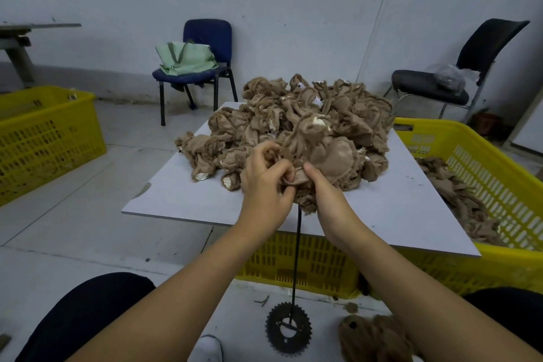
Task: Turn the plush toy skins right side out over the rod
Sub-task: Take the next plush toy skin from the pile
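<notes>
We see the left hand (266,178) and right hand (318,185) both pinching one inside-out tan plush skin (320,156) atop the thin black upright rod (297,244); gripped either side, we judge, to work fabric down evenly; sprocket base (288,329) steadies the rod on the floor.

A tan plush toy skin (329,156), inside out with its woven backing showing, sits bunched on top of the thin black upright rod (296,256), which rises from a toothed sprocket base (288,329) on the floor, near a heap of similar skins (293,114).
</notes>
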{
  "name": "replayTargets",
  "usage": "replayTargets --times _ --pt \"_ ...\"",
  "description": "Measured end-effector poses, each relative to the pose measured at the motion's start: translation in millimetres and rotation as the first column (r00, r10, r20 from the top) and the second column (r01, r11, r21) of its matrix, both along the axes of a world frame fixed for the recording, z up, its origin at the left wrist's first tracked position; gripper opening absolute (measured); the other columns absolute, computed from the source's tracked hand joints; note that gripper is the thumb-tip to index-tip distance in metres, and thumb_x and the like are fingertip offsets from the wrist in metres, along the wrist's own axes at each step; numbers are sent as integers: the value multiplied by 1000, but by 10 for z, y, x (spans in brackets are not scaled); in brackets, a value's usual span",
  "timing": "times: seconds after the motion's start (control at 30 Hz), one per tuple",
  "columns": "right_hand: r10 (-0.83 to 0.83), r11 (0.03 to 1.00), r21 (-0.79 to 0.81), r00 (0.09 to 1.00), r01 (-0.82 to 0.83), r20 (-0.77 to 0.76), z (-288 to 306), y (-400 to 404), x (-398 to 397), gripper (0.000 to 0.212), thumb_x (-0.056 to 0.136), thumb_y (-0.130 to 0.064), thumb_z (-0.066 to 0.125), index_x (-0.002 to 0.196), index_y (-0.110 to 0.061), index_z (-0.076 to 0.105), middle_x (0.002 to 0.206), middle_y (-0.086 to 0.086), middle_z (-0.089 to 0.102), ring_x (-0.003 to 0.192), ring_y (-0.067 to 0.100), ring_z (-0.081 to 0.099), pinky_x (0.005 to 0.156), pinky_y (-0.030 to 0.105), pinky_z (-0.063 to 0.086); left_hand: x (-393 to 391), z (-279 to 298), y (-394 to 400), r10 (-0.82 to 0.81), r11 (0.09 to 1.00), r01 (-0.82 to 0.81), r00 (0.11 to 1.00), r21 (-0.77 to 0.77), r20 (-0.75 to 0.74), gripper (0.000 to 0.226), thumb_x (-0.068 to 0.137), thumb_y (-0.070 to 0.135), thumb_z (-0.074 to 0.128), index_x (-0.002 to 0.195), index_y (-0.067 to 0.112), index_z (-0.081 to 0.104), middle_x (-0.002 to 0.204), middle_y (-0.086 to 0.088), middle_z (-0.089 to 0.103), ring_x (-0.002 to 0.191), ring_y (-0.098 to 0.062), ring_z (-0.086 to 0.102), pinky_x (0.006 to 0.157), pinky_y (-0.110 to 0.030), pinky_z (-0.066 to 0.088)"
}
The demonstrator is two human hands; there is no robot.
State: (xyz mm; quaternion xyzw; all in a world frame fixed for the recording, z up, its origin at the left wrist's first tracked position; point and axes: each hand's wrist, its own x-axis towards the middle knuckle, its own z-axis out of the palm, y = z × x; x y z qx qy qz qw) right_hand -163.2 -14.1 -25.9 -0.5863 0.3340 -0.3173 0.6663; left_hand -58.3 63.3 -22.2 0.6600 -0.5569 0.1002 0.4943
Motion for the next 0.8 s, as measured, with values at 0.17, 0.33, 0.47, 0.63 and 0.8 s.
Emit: replayTargets --times 0.17,0.33,0.47,0.63,0.8 --pt "-25 997 68 998 21 53 26 13 42 33 100 -36 48 91 -29 79 98 -3 77 98 11 69 87 32 50 63 120 19 -117 992 110 988 69 99 34 78 -2 69 105 16 59 114 1 53 105 -22 50 88 -45 46" --pt "1 998 67 996 -7 92 14 -11 23 42 100 -29 44 77 -29 80 83 -5 76 76 6 69 73 28 46 115 178 12 -142 980 138 990 144 20 29 80 2 72 106 12 63 108 -1 53 103 -22 50 88 -43 47" --pt "-17 995 96 995 7 97 -17 1 39 39 99 -27 42 84 -23 77 81 -3 74 85 15 64 78 32 45 108 161 -13 -113 986 110 993 123 21 24 78 1 74 91 12 57 106 0 44 101 -23 45 82 -47 48" --pt "-37 988 156 990 17 133 -8 19 37 37 102 -25 40 90 -16 74 81 0 74 84 18 62 71 30 46 72 60 -56 46 997 -50 997 63 64 31 72 10 79 88 23 56 133 -1 37 120 -17 31 100 -50 37" --pt "-43 949 313 972 -33 232 84 -26 -9 36 106 -29 41 117 -10 68 115 11 74 103 23 71 84 32 56 104 145 -73 -49 992 106 835 72 -548 76 67 22 93 128 26 47 137 -1 48 122 -12 53 95 -30 49"
